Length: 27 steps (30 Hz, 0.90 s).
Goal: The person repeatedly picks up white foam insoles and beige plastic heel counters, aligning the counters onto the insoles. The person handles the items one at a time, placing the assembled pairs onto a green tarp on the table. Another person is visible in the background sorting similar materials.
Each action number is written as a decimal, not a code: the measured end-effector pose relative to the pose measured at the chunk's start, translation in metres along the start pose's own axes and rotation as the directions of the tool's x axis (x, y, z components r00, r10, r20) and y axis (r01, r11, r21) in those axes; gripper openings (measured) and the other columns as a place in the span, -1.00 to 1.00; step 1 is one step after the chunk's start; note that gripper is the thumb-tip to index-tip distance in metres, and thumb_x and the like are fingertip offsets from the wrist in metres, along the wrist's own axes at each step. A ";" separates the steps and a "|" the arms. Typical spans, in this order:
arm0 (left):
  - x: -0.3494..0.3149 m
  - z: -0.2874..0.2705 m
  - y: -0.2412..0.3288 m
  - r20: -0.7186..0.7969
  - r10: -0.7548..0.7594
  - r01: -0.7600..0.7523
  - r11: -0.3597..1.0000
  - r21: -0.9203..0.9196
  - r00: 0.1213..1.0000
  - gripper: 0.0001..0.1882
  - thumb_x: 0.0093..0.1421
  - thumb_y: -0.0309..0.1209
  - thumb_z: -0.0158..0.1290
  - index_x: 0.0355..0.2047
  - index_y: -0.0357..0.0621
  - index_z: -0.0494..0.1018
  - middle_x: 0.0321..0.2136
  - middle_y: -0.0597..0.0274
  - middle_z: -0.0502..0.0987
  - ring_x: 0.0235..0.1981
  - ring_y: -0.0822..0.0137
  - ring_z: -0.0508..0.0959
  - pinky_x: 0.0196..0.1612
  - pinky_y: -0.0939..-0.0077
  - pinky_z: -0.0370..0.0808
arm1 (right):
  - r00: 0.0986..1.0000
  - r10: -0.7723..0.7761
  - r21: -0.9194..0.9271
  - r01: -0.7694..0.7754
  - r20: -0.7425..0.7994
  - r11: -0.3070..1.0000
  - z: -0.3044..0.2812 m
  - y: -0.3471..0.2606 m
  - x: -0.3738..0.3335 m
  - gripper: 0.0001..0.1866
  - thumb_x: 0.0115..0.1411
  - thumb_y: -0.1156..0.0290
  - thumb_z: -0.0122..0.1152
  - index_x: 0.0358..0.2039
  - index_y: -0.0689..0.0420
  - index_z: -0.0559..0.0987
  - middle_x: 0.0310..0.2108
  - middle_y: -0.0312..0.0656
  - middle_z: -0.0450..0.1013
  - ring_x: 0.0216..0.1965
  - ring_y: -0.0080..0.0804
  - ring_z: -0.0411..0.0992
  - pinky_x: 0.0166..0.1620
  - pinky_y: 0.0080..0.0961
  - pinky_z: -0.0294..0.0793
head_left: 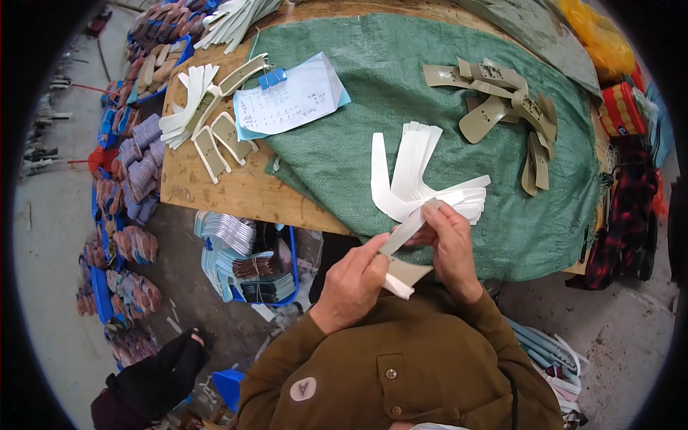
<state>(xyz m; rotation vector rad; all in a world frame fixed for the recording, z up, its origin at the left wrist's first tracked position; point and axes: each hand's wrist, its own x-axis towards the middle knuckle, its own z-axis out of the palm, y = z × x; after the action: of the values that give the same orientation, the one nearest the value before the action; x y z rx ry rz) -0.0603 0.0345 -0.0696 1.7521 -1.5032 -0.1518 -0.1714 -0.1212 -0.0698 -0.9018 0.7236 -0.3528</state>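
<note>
In front of my chest, my left hand is closed on a beige panel, with white material along its lower edge. A pale strip runs from that panel up to my right hand, whose thumb and fingers pinch its upper end. Just beyond my hands lies a fanned stack of white curved strips on a green woven sheet. Farther right on the sheet is a loose pile of beige curved panels, some with small holes.
On the wooden table at left are white-edged beige pieces, white strips and clipped papers. Below stands a blue crate of bundled pieces. More stacked bundles line the floor at left; a dark-clothed person is lower left.
</note>
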 end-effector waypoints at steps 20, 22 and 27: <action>0.001 0.023 -0.011 -0.106 -0.111 0.128 0.978 0.166 0.988 -0.70 0.03 -0.60 0.05 -0.20 -0.19 0.31 -0.23 0.09 0.50 -0.33 0.08 0.56 -0.32 0.32 0.54 | 0.997 -0.017 -0.025 0.019 0.074 1.000 0.004 -0.006 -0.020 -0.66 0.38 0.34 -0.10 -0.17 0.37 0.55 -0.20 -0.08 0.56 -0.19 -0.42 0.53 -0.04 -0.48 0.50; 0.000 0.024 -0.009 -0.095 -0.122 0.138 0.973 0.185 0.988 -0.70 0.03 -0.60 0.05 -0.20 -0.18 0.31 -0.25 0.09 0.50 -0.34 0.08 0.56 -0.33 0.32 0.53 | 0.998 -0.020 -0.017 0.021 0.058 1.000 0.006 -0.007 -0.023 -0.63 0.38 0.32 -0.14 -0.16 0.38 0.53 -0.17 0.00 0.55 -0.15 -0.35 0.53 -0.01 -0.43 0.51; -0.006 0.025 -0.012 -0.093 -0.165 0.180 0.967 0.183 0.982 -0.70 0.04 -0.59 0.05 -0.18 -0.19 0.31 -0.27 0.08 0.49 -0.35 0.06 0.54 -0.34 0.29 0.52 | 0.999 -0.045 -0.040 0.044 -0.008 0.998 0.009 -0.019 -0.032 -0.59 0.39 0.28 -0.18 -0.14 0.41 0.50 -0.14 0.11 0.53 -0.13 -0.23 0.55 0.00 -0.36 0.52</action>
<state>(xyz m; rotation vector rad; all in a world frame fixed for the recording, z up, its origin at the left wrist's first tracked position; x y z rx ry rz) -0.0670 0.0272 -0.0958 2.0193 -1.3448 -0.0285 -0.1871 -0.1092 -0.0373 -0.9560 0.7219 -0.3831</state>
